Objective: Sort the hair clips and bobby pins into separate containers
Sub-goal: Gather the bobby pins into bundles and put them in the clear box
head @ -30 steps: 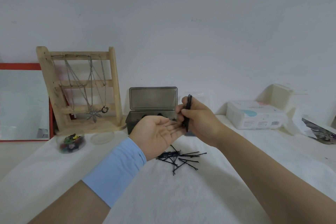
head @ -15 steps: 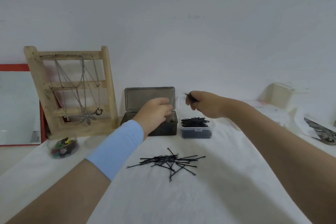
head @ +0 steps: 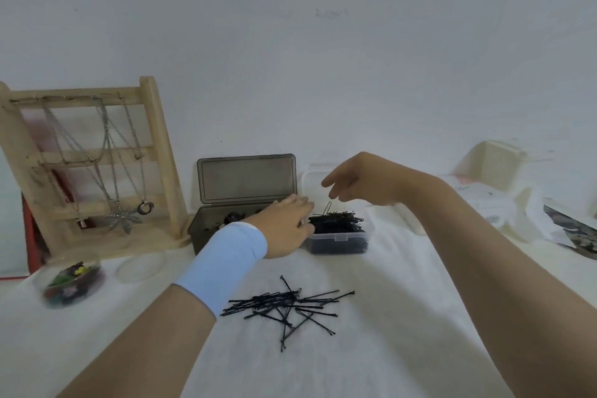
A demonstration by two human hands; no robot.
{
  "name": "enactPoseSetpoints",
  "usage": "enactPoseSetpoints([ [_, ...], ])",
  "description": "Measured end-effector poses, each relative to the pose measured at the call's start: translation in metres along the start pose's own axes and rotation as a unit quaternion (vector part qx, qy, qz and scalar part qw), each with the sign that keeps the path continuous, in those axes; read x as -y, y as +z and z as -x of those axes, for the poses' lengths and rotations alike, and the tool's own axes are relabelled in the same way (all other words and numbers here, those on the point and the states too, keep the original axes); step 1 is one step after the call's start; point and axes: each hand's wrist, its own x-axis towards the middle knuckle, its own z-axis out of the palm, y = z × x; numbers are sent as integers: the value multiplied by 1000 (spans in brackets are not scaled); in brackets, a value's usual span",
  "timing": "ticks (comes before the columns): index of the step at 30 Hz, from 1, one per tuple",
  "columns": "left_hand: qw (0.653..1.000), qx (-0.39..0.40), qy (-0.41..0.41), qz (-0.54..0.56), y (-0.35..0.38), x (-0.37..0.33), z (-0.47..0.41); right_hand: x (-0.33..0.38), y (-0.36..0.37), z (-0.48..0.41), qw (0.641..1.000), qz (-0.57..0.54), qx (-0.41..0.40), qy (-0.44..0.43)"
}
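Right hand (head: 365, 179) – fingers loosely spread, holding nothing – hovers above the clear container (head: 339, 241) of stored pins (head: 336, 223). Left hand (head: 284, 223) – fingers straight, close together – is at that container's left rim, beside the open grey box (head: 206, 233). Loose bobby pins (head: 284, 305) lie on the white cloth (head: 403, 317). Print on the white carton (head: 481, 200) is too blurred to read.

Home dressing table, necklace stand (head: 160, 152), mirror (head: 8, 229)
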Motion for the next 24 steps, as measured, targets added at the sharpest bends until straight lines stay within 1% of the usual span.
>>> enactPoseSetpoints([
  [2,999,10,13,-39,5,-4,-4,-8,-2,5,1000,19,-6,17],
  [5,996,19,27,-79,11,-11,-9,-16,5,6,995,88,2,39],
  [8,998,23,35,-35,13,-17,-12,-19,14,6,990,137,4,41],
  [10,999,6,49,-20,13,-18,-12,-19,16,8,991,127,-6,40],
  [13,997,-27,60,-32,16,-13,-12,-16,17,11,993,114,-12,39],
  [18,996,-4,52,-78,24,-8,-7,-12,13,11,994,102,-8,47],
  [20,995,-6,47,-89,24,-9,-6,-15,9,9,991,114,-32,62],
  [24,994,-10,40,-98,26,-9,-7,-23,-1,8,981,108,-126,101],
])
